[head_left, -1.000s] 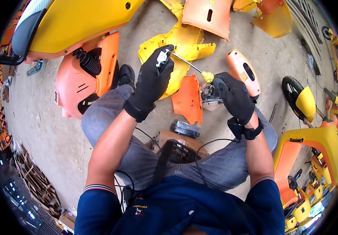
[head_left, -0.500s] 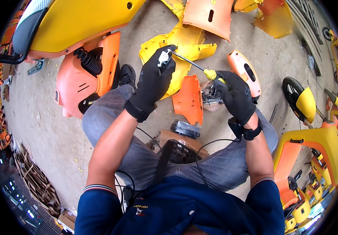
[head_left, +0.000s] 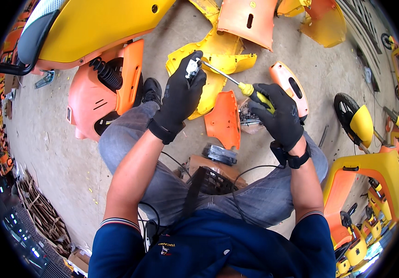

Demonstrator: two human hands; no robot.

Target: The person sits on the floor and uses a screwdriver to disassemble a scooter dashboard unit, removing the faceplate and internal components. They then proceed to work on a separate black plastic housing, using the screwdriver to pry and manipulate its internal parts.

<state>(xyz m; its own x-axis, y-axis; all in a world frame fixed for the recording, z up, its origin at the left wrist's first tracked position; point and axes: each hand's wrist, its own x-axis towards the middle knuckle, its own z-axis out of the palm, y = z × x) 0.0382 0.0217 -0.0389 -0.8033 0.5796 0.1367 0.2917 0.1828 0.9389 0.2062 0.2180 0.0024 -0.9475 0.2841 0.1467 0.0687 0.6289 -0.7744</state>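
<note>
Black gloves cover both of my hands. My left hand (head_left: 184, 88) is closed around a small white-and-metal part (head_left: 192, 68), mostly hidden by the fingers; what kind of part it is I cannot make out. My right hand (head_left: 280, 112) grips the yellow-and-black handle of a screwdriver (head_left: 229, 78). Its long metal shaft slants up to the left, and the tip meets the small part at my left fingertips. Beneath the hands lie a yellow plastic panel (head_left: 215, 85) and an orange panel (head_left: 222, 118). Beside them is a clear bag of small dark hardware (head_left: 249, 115).
A yellow-and-orange scooter (head_left: 102, 28) stands at the upper left. Another body frame (head_left: 370, 162) stands at the right, near a wheel with a yellow fender (head_left: 347, 113). A salmon-coloured panel (head_left: 288, 85) lies beyond my right hand. A cardboard box (head_left: 199, 162) sits between my legs.
My right fingers have shifted on the screwdriver, so more of its handle shows. The tip stays at the small part in my left hand. The whole view has moved slightly.
</note>
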